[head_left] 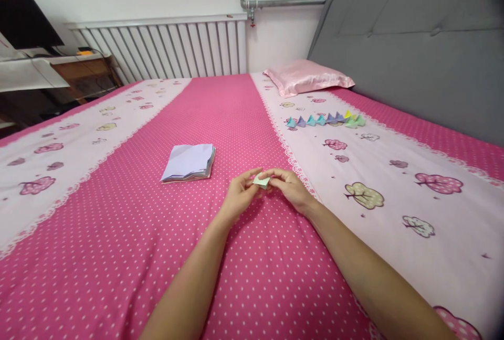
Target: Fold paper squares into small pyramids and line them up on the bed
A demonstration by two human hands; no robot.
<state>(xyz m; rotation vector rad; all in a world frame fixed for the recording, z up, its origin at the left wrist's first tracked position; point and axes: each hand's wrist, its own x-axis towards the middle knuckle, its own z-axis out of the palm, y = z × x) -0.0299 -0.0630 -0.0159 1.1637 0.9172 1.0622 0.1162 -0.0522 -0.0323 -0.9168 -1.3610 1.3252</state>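
A small piece of folded pale green paper (262,181) is pinched between my two hands, above the pink dotted bedspread (236,119). My left hand (239,192) grips its left side with thumb and fingers. On its right side, the fingers of my right hand (290,188) close on the paper too. To the left of my hands lies a stack of paper sheets (189,161) with a lilac sheet on top. Farther off to the right stands a row of several small folded paper shapes (311,120) in blue, purple, yellow and green.
A pink satin pillow (309,76) lies at the far right, by the grey padded headboard (409,46). Against the wall stands a white radiator (169,49) with a pipe (291,2). A desk (81,72) with a black monitor (29,22) is at the far left.
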